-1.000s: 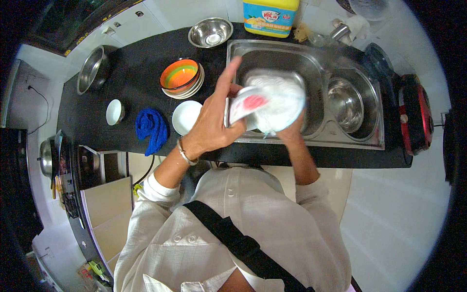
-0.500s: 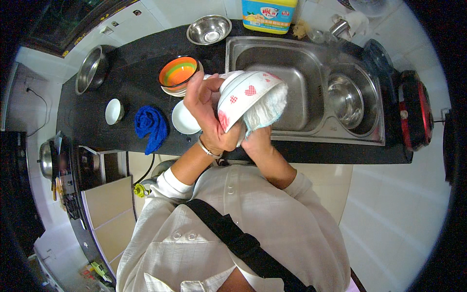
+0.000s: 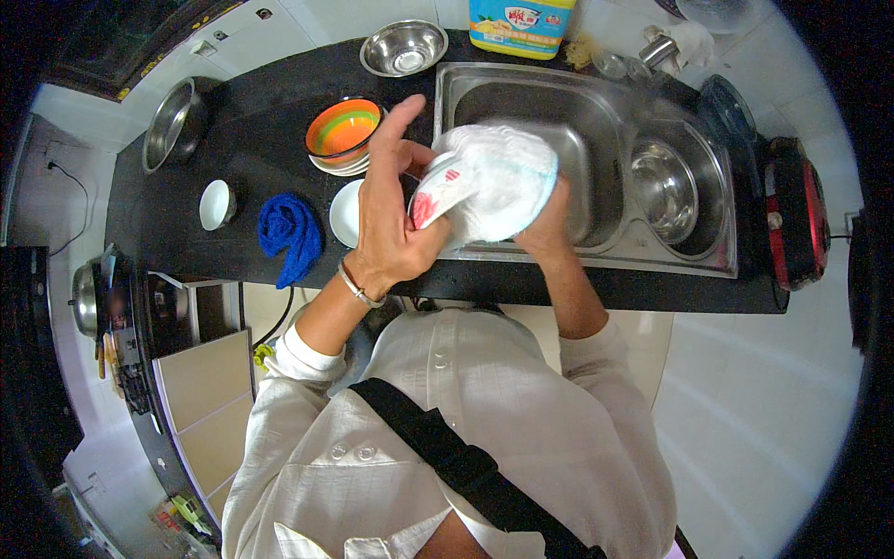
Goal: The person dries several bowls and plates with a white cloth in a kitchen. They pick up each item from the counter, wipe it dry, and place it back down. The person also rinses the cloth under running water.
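Observation:
A white bowl with red heart prints (image 3: 431, 198) is tilted in my left hand (image 3: 386, 224), its thumb and fingers around the left side. A white cloth with a pale blue edge (image 3: 503, 182) drapes over the bowl and hides most of it. On the cloth's right side is my right hand (image 3: 549, 222), closed on it, with its fingers mostly hidden behind the fabric. Left of my left hand, a white dish (image 3: 345, 214) lies on the counter, partly covered by that hand. Just beyond stands an orange and green bowl (image 3: 343, 130) on stacked white dishes.
A steel sink (image 3: 521, 88) lies beyond my hands, with a steel bowl (image 3: 663, 191) in its right basin. Along the black counter are a blue cloth (image 3: 289, 238), a small white bowl (image 3: 218, 205), steel bowls (image 3: 403, 48) and a yellow jug with a blue label (image 3: 520, 26).
The bowl has turned, so the cloth now covers most of its printed outside. My right hand has moved right and up with the cloth; my left forearm has shifted left.

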The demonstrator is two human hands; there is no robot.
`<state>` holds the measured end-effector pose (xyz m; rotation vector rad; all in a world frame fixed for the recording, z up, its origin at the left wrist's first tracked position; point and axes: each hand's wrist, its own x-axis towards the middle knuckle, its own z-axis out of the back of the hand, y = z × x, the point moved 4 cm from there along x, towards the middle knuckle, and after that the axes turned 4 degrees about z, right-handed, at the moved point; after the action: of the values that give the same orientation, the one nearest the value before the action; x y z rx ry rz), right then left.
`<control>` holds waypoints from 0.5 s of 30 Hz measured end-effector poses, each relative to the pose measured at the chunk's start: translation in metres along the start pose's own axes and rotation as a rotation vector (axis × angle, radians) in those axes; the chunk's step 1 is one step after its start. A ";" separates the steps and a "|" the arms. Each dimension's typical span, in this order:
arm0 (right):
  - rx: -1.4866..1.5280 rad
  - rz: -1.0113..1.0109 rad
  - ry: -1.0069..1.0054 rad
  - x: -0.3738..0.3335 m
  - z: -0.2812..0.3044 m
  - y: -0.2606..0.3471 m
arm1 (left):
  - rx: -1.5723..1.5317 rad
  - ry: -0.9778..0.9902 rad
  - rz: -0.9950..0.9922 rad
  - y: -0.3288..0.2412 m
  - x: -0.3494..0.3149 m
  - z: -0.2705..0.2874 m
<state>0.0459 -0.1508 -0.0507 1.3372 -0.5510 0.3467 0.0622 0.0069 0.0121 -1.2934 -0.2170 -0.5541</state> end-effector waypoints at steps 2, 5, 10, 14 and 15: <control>-0.113 -0.024 -0.259 -0.018 -0.005 -0.021 | -0.096 -0.096 -0.036 0.002 0.001 -0.003; 0.363 -0.292 -0.433 -0.019 -0.046 -0.020 | -0.034 -0.281 -0.199 0.017 -0.004 -0.010; 1.041 -0.573 -0.581 -0.034 -0.078 -0.003 | -0.115 -0.410 -0.035 0.025 -0.008 -0.004; 1.395 -0.531 -0.463 -0.029 -0.064 -0.002 | -0.613 -0.435 0.588 0.062 -0.030 -0.001; 1.405 -0.549 -0.428 -0.025 -0.063 -0.007 | -0.643 -0.422 0.635 0.064 -0.033 -0.005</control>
<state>0.0403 -0.0887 -0.0787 2.8787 -0.2016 -0.0835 0.0658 0.0215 -0.0580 -1.9893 0.0438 0.2300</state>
